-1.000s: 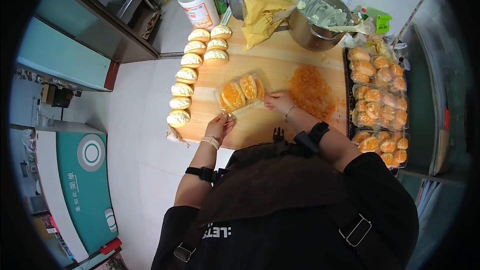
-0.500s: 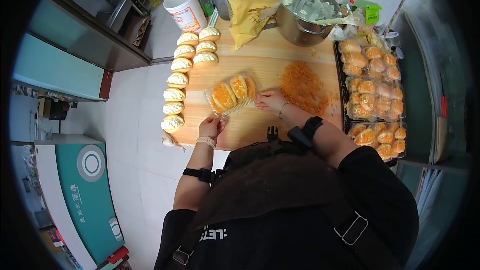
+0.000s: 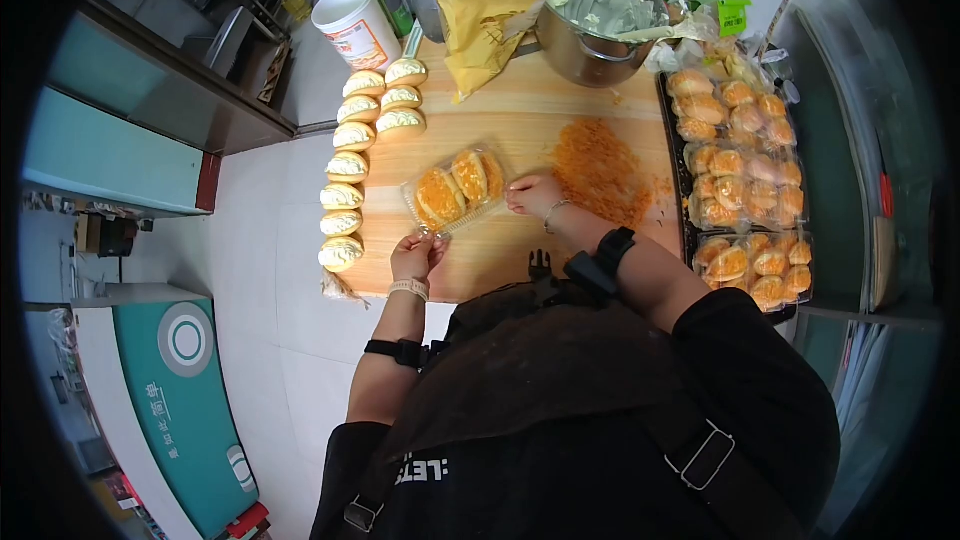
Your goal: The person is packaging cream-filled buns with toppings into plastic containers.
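Note:
A clear plastic container (image 3: 474, 221) sits tilted in direction on the wooden board in front of me. Inside it are buns (image 3: 440, 197) coated in orange-brown crumbs. My left hand (image 3: 417, 257) pinches the container's near left corner, fingers closed. At the near right corner is my right hand (image 3: 534, 196), its fingers pressed together at the container's edge. To the right of that hand spreads a pile of orange-brown crumbs (image 3: 600, 170). Along the board's left side stand rows of cream-topped buns (image 3: 347, 166).
Packed clear boxes of buns (image 3: 745, 185) lie on dark trays at the right. Toward the back stand a metal pot (image 3: 590, 58) with pale cream, a yellow paper bag (image 3: 470, 50) and a white bucket (image 3: 358, 35). The wooden board (image 3: 480, 270) ends close to my body.
The whole view has shifted a little, so the board and its contents appear slightly further left. Both hands stay at the container's near corners, the right one moving only slightly.

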{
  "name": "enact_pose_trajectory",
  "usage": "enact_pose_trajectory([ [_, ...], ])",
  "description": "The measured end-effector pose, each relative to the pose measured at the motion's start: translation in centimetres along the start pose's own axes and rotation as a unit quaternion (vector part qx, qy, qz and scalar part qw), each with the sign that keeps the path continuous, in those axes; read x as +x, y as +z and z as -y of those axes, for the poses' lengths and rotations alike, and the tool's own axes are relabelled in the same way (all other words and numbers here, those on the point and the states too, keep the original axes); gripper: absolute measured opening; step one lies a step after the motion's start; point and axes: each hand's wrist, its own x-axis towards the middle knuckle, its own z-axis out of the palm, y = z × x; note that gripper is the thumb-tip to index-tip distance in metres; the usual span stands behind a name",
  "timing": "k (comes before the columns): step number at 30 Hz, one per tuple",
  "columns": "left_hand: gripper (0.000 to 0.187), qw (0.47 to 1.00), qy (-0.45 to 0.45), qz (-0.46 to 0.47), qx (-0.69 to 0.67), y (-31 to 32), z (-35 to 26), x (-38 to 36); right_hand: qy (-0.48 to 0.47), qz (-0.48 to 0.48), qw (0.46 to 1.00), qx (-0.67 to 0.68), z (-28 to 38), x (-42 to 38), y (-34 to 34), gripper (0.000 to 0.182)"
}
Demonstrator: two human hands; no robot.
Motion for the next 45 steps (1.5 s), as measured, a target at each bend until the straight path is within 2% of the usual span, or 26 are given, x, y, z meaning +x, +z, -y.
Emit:
enact_pose_trajectory([
  [3, 0.01, 0.998, -0.003, 0.023, -0.066, -0.1, 0.1, 0.3, 0.013, 0.018, 0.998, 0.067, -0.7, 0.9, -0.3, 0.017],
  [6, 0.01, 0.995, -0.004, 0.042, -0.091, -0.1, -0.1, -0.4, 0.022, 0.057, 0.995, 0.08, -1.1, 1.4, -0.9, 0.018],
  [9, 0.015, 0.996, 0.002, 0.041, -0.075, 0.1, -0.8, -1.1, 0.036, 0.057, 0.996, 0.064, -1.2, 1.5, -1.1, 0.018],
  [18, 0.008, 0.998, 0.023, 0.019, -0.048, 0.6, -1.2, -0.7, 0.043, 0.009, 0.998, -0.046, 1.1, 0.3, -0.2, 0.012],
  [21, 0.007, 0.999, 0.009, 0.025, -0.047, 0.6, -1.3, -0.9, 0.067, 0.042, 0.996, 0.037, 0.5, 1.1, -0.7, 0.012],
  [27, 0.009, 0.998, 0.004, 0.033, -0.057, 0.7, -1.6, -1.2, 0.079, -0.005, 0.995, -0.055, 1.6, 0.4, 0.0, 0.013],
  [30, 0.008, 0.996, 0.001, 0.037, -0.078, 0.9, -1.9, -1.9, 0.075, 0.005, 0.997, -0.024, 1.3, 0.5, 0.0, 0.012],
  [33, 0.008, 0.999, 0.014, 0.016, -0.041, 0.6, -1.5, -0.9, 0.09, 0.033, 0.995, -0.036, 0.6, 1.5, -0.3, 0.015],
  [35, 0.006, 0.999, 0.014, 0.007, -0.042, 0.5, -1.1, -0.2, 0.07, 0.029, 0.996, -0.038, 0.5, 1.4, -0.3, 0.01],
  [42, 0.012, 0.999, 0.033, -0.007, -0.006, 0.6, -1.1, 0.8, 0.045, 0.037, 0.997, -0.047, -0.2, 1.7, 0.2, 0.008],
  [45, 0.008, 1.0, 0.027, -0.001, -0.007, 0.7, -1.1, 1.0, 0.103, 0.015, 0.994, -0.033, -0.2, 0.9, 0.8, 0.014],
])
